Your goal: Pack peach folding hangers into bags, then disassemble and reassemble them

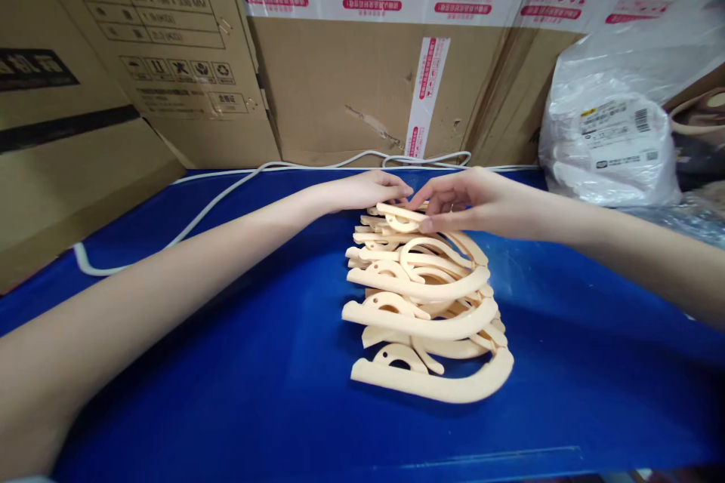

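A row of cream plastic folding hangers [430, 321] lies overlapped on the blue tabletop, running away from me, their curved ends to the right. At the row's far end, my right hand [473, 200] reaches in from the right. Its thumb and fingers close on the edge of a cream folding hanger [399, 213] on top. Just left of it, my left hand [371, 191] rests at the far end of the row with its fingers bent down. Its fingertips are partly hidden, so what they grip cannot be made out.
Behind the row, a white cable [272, 164] runs along the back of the blue tabletop [254, 362]. Cardboard boxes [351, 75] with printed tape form a wall at the back and left. A clear plastic bag with white labels [617, 139] stands at the back right.
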`<state>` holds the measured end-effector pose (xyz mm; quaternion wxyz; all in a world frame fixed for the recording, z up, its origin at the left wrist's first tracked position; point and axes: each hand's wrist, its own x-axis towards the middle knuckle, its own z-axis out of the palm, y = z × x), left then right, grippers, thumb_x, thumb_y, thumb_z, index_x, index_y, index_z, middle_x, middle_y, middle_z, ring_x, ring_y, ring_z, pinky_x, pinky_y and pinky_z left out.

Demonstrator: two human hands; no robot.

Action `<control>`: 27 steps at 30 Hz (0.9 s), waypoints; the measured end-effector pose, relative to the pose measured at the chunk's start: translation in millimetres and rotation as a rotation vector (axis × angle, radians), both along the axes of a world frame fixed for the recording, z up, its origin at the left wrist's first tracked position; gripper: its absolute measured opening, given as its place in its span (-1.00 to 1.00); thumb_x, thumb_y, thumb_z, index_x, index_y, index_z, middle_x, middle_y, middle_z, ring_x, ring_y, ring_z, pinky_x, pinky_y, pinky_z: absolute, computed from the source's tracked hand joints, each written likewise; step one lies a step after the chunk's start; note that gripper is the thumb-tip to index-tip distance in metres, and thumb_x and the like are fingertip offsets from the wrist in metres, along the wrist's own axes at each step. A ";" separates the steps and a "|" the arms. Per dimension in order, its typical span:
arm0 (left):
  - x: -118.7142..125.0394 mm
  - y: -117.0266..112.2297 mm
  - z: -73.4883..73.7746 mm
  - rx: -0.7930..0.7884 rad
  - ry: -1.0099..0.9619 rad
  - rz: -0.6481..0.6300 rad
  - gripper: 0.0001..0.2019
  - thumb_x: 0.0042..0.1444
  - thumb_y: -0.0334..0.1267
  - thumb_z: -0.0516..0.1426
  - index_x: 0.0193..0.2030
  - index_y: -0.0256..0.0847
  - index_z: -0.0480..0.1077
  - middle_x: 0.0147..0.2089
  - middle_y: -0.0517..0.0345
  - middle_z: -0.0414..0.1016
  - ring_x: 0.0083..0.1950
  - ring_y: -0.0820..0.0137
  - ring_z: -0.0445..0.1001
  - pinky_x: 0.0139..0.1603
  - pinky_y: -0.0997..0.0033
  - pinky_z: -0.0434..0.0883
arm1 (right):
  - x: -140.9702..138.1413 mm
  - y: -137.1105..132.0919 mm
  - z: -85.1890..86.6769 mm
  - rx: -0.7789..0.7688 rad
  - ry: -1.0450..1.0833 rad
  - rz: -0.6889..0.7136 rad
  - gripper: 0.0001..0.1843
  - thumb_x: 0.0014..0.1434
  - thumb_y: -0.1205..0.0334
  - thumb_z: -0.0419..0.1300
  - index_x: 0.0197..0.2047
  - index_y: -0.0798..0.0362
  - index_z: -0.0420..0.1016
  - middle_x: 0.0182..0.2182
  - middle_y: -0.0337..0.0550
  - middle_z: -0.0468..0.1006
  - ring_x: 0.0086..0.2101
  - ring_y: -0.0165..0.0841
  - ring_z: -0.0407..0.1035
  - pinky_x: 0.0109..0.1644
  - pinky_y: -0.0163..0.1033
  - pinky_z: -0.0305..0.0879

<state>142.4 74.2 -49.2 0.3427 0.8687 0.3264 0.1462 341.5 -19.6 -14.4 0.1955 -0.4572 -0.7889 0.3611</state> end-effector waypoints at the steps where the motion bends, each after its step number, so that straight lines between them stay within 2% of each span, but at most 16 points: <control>1: 2.1 1.5 -0.2 -0.047 -0.001 -0.019 -0.68 0.11 -0.13 0.11 -0.11 -0.24 0.57 -0.10 0.08 0.65 -0.06 0.24 0.55 -0.03 0.33 0.43 | 1.2 2.2 3.5 -0.053 0.055 -0.028 -0.67 0.04 -0.04 0.36 -0.17 -0.06 0.61 -0.37 -0.25 0.64 -0.39 -0.35 0.47 -0.36 -0.28 0.30; 3: 3.3 3.0 -0.6 -0.134 -0.009 -0.043 -0.73 0.05 -0.15 0.17 -0.18 -0.21 0.59 -0.18 0.12 0.66 -0.15 0.25 0.56 -0.12 0.32 0.46 | 4.9 8.3 9.5 -0.091 0.130 -0.092 -0.71 0.03 -0.02 0.37 -0.23 -0.05 0.60 -0.36 -0.22 0.65 -0.39 -0.35 0.47 -0.36 -0.27 0.32; 5: 1.7 3.9 -1.1 -0.197 -0.040 -0.050 -0.77 0.02 -0.16 0.21 -0.23 -0.23 0.58 -0.20 0.10 0.66 -0.17 0.24 0.56 -0.11 0.28 0.47 | 9.5 18.0 12.0 -0.049 0.144 -0.128 -0.71 0.04 -0.02 0.37 -0.22 -0.04 0.60 -0.36 -0.20 0.65 -0.41 -0.36 0.46 -0.37 -0.27 0.31; 8: -3.6 5.9 -0.4 -0.260 -0.126 -0.057 -0.78 -0.03 -0.27 0.21 -0.23 -0.26 0.57 -0.15 0.05 0.66 -0.06 0.20 0.57 0.04 0.21 0.46 | 13.9 35.9 8.3 0.059 0.118 -0.120 -0.68 0.07 -0.06 0.34 -0.17 -0.07 0.60 -0.33 -0.20 0.64 -0.39 -0.33 0.46 -0.34 -0.24 0.29; 11: -10.2 7.6 3.5 -0.288 -0.225 -0.075 -0.62 -0.16 -0.43 0.14 -0.13 -0.25 0.55 -0.01 0.06 0.63 0.07 0.19 0.53 0.19 0.17 0.40 | 11.2 50.1 3.4 0.179 0.032 -0.105 -0.68 0.16 -0.07 0.26 -0.10 -0.08 0.56 -0.36 -0.24 0.61 -0.43 -0.34 0.40 -0.35 -0.24 0.24; 13: -13.6 8.4 7.2 -0.355 -0.339 -0.096 -0.62 -0.09 -0.41 0.13 -0.08 -0.24 0.53 0.07 0.06 0.60 0.14 0.20 0.50 0.26 0.16 0.35 | 6.5 56.3 3.4 0.298 -0.066 -0.100 -0.70 0.24 -0.02 0.17 -0.06 -0.06 0.53 -0.42 -0.26 0.55 -0.48 -0.37 0.33 -0.38 -0.25 0.17; 15: -14.8 9.5 11.5 -0.430 -0.479 -0.060 -0.77 0.13 -0.30 0.11 -0.12 -0.24 0.53 0.06 0.03 0.60 0.14 0.23 0.50 0.26 0.19 0.35 | 1.3 61.6 6.2 0.429 -0.140 -0.099 -0.70 0.31 0.01 0.10 -0.02 -0.05 0.51 -0.45 -0.27 0.50 -0.49 -0.38 0.28 -0.39 -0.25 0.10; 17: -13.3 11.0 17.0 -0.457 -0.593 0.056 -0.80 0.28 -0.21 0.10 -0.21 -0.25 0.51 -0.04 0.02 0.60 0.05 0.29 0.52 0.14 0.28 0.41 | -3.2 67.7 11.0 0.543 -0.200 -0.113 -0.68 0.35 0.00 0.05 0.01 -0.05 0.49 -0.47 -0.25 0.50 -0.48 -0.36 0.29 -0.37 -0.24 0.05; 19: -10.3 12.7 24.2 -0.424 -0.641 0.189 -0.76 0.33 -0.18 0.11 -0.29 -0.26 0.48 -0.20 0.09 0.57 -0.16 0.42 0.52 -0.10 0.45 0.44 | -6.7 75.3 16.4 0.653 -0.311 -0.156 -0.64 0.37 -0.05 0.03 0.02 -0.05 0.49 -0.48 -0.21 0.50 -0.47 -0.33 0.32 -0.36 -0.23 0.02; 21: -6.9 14.3 32.6 -0.406 -0.643 0.276 -0.72 0.37 -0.16 0.08 -0.34 -0.26 0.42 -0.37 0.18 0.46 -0.43 0.53 0.39 -0.38 0.56 0.35 | -9.6 83.8 20.9 0.778 -0.474 -0.209 -0.61 0.39 -0.06 -0.02 -0.02 -0.02 0.50 -0.47 -0.14 0.52 -0.46 -0.28 0.36 -0.36 -0.22 -0.01; 23: -3.8 16.7 39.6 -0.391 -0.624 0.332 -0.65 0.40 -0.11 0.03 -0.39 -0.24 0.34 -0.52 0.28 0.31 -0.62 0.60 0.15 -0.58 0.59 0.16 | -12.5 92.8 23.4 0.876 -0.645 -0.233 -0.64 0.41 0.05 -0.05 -0.05 0.03 0.49 -0.48 -0.08 0.53 -0.46 -0.25 0.38 -0.38 -0.21 -0.04; 25: -1.1 20.9 42.6 -0.346 -0.594 0.393 -0.59 0.43 -0.09 -0.03 -0.45 -0.22 0.24 -0.61 0.35 0.20 -0.69 0.64 -0.01 -0.65 0.59 0.01 | -15.1 102.4 23.7 0.893 -0.751 -0.201 -0.70 0.37 0.18 -0.03 -0.10 0.10 0.49 -0.52 -0.04 0.52 -0.50 -0.24 0.37 -0.40 -0.21 -0.05; 27: 1.0 27.6 41.0 -0.247 -0.555 0.452 -0.56 0.45 -0.12 -0.07 -0.49 -0.21 0.19 -0.65 0.35 0.18 -0.70 0.64 0.00 -0.64 0.59 -0.01 | -16.6 112.6 21.7 0.834 -0.729 -0.106 -0.74 0.34 0.25 -0.01 -0.20 0.12 0.48 -0.56 -0.06 0.51 -0.54 -0.28 0.34 -0.41 -0.21 0.00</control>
